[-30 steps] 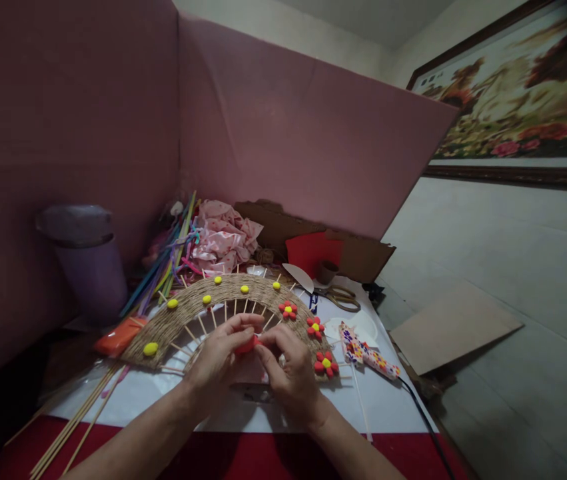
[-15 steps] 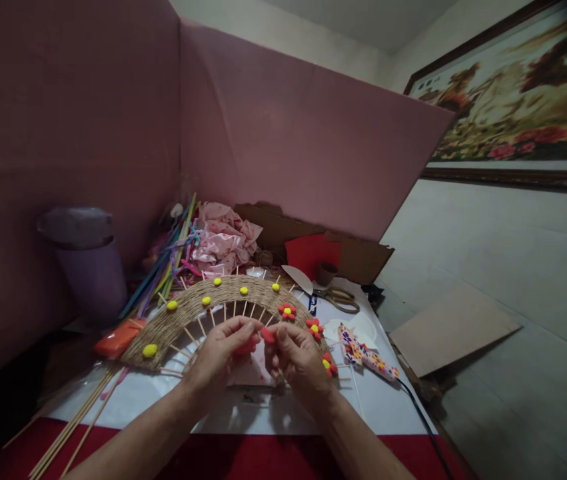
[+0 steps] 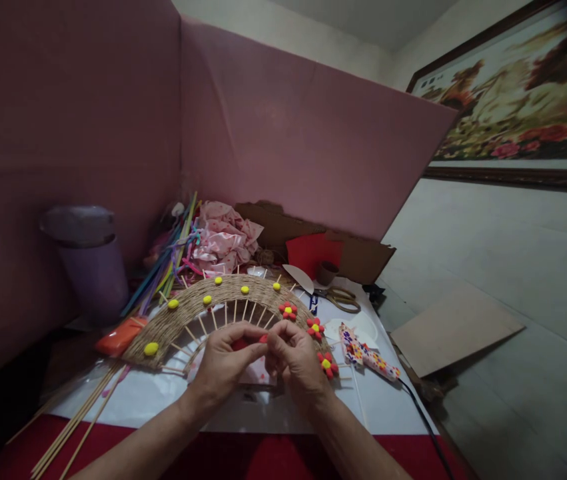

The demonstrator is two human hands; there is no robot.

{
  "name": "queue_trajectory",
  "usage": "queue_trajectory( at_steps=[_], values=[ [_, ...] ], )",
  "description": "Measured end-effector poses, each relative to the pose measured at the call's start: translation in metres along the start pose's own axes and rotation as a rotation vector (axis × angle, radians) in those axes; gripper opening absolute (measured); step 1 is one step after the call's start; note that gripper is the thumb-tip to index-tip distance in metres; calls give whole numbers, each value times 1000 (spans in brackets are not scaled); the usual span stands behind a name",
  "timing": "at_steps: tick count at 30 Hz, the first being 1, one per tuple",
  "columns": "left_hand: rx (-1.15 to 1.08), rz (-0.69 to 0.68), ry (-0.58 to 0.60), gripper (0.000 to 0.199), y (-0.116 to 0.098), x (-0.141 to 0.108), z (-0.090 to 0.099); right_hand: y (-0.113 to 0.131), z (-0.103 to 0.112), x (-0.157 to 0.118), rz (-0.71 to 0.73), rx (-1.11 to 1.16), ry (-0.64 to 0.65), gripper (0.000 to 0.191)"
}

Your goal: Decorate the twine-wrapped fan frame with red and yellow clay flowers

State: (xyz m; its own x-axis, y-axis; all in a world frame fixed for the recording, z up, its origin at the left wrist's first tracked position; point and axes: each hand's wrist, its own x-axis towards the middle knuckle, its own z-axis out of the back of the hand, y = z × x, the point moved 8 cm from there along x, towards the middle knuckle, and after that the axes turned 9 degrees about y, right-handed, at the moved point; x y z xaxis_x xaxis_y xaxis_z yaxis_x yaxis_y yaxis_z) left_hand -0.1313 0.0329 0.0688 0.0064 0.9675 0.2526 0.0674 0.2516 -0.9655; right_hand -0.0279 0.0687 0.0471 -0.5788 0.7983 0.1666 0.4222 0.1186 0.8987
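My left hand (image 3: pixel 226 360) and my right hand (image 3: pixel 296 360) meet fingertip to fingertip. Between their pinched thumbs and forefingers shows a small bit of red modelling clay (image 3: pixel 263 339). More red clay (image 3: pixel 239 344) appears inside the curl of my left fingers. Behind both hands lies an arched panel of woven twine (image 3: pixel 258 297) on thin wooden sticks. Yellow clay discs (image 3: pixel 151 349) dot its left side and top. Along its right side sit red clay flowers (image 3: pixel 315 328) with yellow centres, the lowest one close to my right hand.
A patterned glue gun (image 3: pixel 368 357) with a black cord lies on the right, near scissors (image 3: pixel 340 299). To the left are an orange packet (image 3: pixel 120 335), loose sticks (image 3: pixel 76 413) and a purple bin (image 3: pixel 93 273). Crumpled pink fabric (image 3: pixel 226 237) and pipe cleaners (image 3: pixel 176 250) stand behind.
My fingertips have closed together around the red clay, which now shows less than before. My left hand has turned slightly and its fingers reach further right.
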Motion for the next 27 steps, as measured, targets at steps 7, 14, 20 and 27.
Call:
queue_trajectory(
  at_steps=[7,14,20,27],
  values=[
    [-165,213,48,34,18,1,-3,17,6,-4,144,-285,-90,19],
    [-256,231,83,30,23,1,-5,36,-4,-12,334,-630,-72,14],
    [-271,225,127,37,27,0,-9,37,-17,-15,401,-709,24,18],
    [-462,247,190,28,25,1,-15,37,-6,-14,383,-763,-100,16]
  ],
)
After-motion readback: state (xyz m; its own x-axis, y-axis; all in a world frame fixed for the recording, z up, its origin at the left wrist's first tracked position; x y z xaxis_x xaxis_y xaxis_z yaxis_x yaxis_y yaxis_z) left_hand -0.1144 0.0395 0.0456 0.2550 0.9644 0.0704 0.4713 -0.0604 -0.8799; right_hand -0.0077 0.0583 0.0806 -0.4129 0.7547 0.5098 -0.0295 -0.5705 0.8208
